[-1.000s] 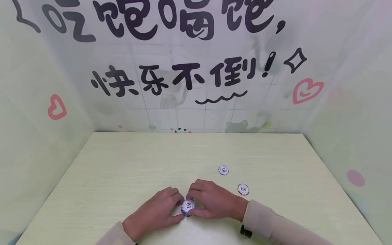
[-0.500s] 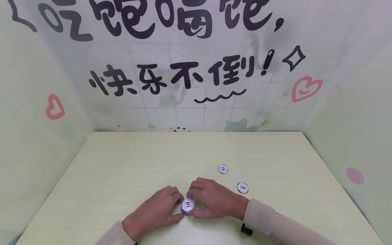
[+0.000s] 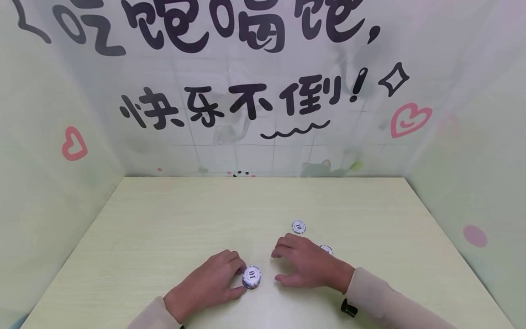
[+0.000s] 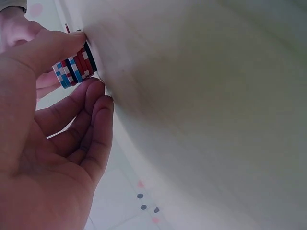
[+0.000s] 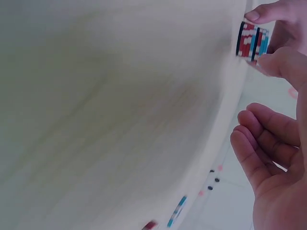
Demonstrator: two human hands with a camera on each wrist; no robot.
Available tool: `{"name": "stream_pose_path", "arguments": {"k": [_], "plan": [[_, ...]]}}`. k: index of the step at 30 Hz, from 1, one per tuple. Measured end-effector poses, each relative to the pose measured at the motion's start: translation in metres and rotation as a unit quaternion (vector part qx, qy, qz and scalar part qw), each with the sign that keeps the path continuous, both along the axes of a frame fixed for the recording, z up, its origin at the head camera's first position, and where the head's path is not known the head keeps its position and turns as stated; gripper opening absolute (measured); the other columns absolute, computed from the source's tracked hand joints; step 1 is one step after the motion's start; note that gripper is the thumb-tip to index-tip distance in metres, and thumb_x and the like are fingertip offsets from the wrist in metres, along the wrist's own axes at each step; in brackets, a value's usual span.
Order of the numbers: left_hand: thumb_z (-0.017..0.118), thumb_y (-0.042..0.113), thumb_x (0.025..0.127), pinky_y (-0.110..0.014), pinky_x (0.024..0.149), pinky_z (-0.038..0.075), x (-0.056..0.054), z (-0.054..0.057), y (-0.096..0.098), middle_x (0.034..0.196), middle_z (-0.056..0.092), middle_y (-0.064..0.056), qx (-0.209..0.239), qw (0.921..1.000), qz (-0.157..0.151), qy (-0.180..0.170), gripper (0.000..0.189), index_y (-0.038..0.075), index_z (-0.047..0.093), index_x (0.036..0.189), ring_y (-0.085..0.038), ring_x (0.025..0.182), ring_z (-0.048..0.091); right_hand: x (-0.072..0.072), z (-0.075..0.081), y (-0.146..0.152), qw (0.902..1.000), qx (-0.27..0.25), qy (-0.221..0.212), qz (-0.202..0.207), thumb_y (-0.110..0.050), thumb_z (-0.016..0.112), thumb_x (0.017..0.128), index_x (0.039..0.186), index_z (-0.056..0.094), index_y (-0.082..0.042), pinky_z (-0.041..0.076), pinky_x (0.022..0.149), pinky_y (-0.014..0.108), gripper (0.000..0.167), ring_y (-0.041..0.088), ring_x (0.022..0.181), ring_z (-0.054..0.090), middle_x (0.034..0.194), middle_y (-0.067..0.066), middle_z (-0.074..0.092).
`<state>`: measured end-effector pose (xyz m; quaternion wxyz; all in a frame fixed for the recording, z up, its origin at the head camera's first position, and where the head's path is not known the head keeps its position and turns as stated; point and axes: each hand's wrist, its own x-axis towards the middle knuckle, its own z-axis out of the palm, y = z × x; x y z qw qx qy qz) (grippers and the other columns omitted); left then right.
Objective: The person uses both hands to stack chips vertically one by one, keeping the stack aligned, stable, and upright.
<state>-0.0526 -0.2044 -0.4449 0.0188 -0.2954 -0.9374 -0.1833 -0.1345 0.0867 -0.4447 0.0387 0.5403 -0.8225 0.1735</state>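
A stack of poker chips (image 3: 251, 277) stands on the table, its top chip marked 10. From the side, the left wrist view shows red, blue and black layers in the stack (image 4: 76, 67). My left hand (image 3: 207, 285) holds it lightly from the left, thumb at the near side and fingertips at the far side. To the right, apart from the stack, my right hand (image 3: 308, 265) has its thumb and loosely bent fingers spread with nothing between them. One chip marked 10 (image 3: 298, 226) lies just beyond that hand; another chip (image 3: 327, 249) is partly hidden behind it.
The pale wood table (image 3: 185, 210) is enclosed by a printed back wall (image 3: 246, 155) and side walls. In the right wrist view, a blue-edged chip (image 5: 177, 211) and a red-edged chip (image 5: 149, 225) lie at the bottom.
My right hand has let go of the stack and moved right, now partly covering the loose 100 chip. The left hand and the stack have stayed in place.
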Motion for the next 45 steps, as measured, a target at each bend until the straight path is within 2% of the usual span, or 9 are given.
{"name": "stream_pose_path", "arguments": {"k": [7, 13, 17, 25, 37, 45], "plan": [[0.091, 0.024, 0.088, -0.027, 0.078, 0.053, 0.000, 0.000, 0.001, 0.098, 0.064, 0.007, 0.000, 1.0000, 0.004, -0.006, 0.028, 0.007, 0.077, 0.105, -0.006, 0.088, 0.051, -0.010, -0.005, 0.031, 0.9987, -0.014, 0.045, -0.018, -0.026, 0.092, 0.085, 0.113, 0.076, -0.008, 0.057, 0.090, 0.032, 0.037, 0.016, 0.102, 0.062, 0.112, -0.001, 0.067], [0.091, 0.025, 0.088, -0.027, 0.077, 0.053, 0.001, -0.001, 0.000, 0.098, 0.063, 0.007, -0.003, 0.9999, 0.007, -0.007, 0.028, 0.008, 0.077, 0.105, -0.006, 0.088, 0.050, -0.015, -0.005, 0.057, 0.9978, -0.008, 0.016, -0.064, -0.020, 0.090, 0.085, 0.114, 0.076, -0.008, 0.056, 0.084, 0.030, 0.034, 0.012, 0.097, 0.058, 0.112, -0.002, 0.066], [0.091, 0.023, 0.087, -0.026, 0.078, 0.053, 0.001, -0.002, 0.000, 0.097, 0.063, 0.008, 0.002, 1.0000, 0.002, 0.001, 0.027, 0.008, 0.077, 0.104, -0.006, 0.088, 0.050, -0.015, -0.003, 0.072, 0.9949, 0.008, -0.006, -0.100, -0.021, 0.089, 0.086, 0.116, 0.077, -0.007, 0.056, 0.084, 0.033, 0.035, 0.012, 0.097, 0.057, 0.113, -0.002, 0.066], [0.092, 0.023, 0.087, -0.026, 0.077, 0.052, 0.001, -0.003, -0.001, 0.098, 0.064, 0.007, 0.007, 0.9999, -0.006, 0.012, 0.027, 0.008, 0.076, 0.104, -0.006, 0.087, 0.050, -0.019, -0.001, 0.091, 0.9894, 0.035, 0.002, -0.141, -0.025, 0.089, 0.086, 0.111, 0.077, -0.011, 0.057, 0.082, 0.034, 0.032, 0.012, 0.096, 0.057, 0.108, -0.004, 0.064], [0.092, 0.023, 0.087, -0.026, 0.078, 0.053, 0.001, -0.003, 0.000, 0.098, 0.063, 0.007, 0.008, 0.9999, -0.007, 0.014, 0.028, 0.008, 0.076, 0.104, -0.006, 0.088, 0.051, -0.022, -0.005, 0.107, 0.9856, 0.046, 0.002, -0.163, -0.032, 0.091, 0.086, 0.107, 0.080, -0.012, 0.056, 0.080, 0.035, 0.030, 0.011, 0.092, 0.056, 0.103, -0.008, 0.065], [0.091, 0.023, 0.088, -0.027, 0.078, 0.053, 0.002, -0.001, 0.001, 0.097, 0.063, 0.007, 0.004, 1.0000, -0.004, 0.006, 0.027, 0.008, 0.076, 0.104, -0.006, 0.087, 0.050, -0.023, -0.007, 0.106, 0.9874, 0.025, 0.002, -0.156, -0.023, 0.090, 0.087, 0.102, 0.082, -0.012, 0.056, 0.077, 0.033, 0.021, 0.009, 0.088, 0.057, 0.098, -0.008, 0.065]]}}
